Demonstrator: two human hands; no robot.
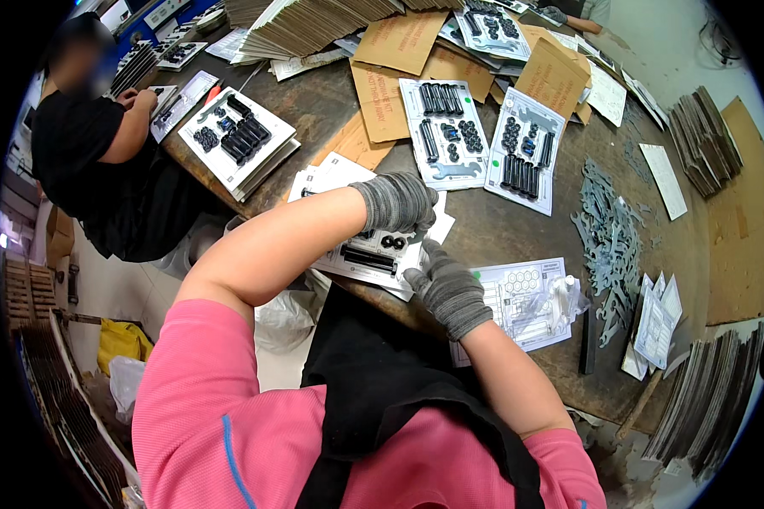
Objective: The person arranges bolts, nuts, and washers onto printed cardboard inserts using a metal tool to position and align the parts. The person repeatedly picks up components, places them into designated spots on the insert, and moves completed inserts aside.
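My left hand (401, 204), in a grey knitted glove, is bent over a white card (327, 176) with black bolts (369, 258) and round black nuts (393, 243). Its fingers are curled, and what they pinch, if anything, is hidden. Close by at the card's right edge is my right hand (452, 290), also gloved, its thumb and forefinger apart and the forefinger close to the left fingertips. The left hand and forearm cover part of the card. Further sheets lie beneath it.
Filled hardware cards (443, 127) lie ahead, beside brown cardboard pieces (396, 42). A pile of flat grey wrenches (607, 233) spreads at right. A printed sheet (526, 297) bears white parts in clear plastic. Another person (93, 144) works at left, by a stack of filled cards (238, 140).
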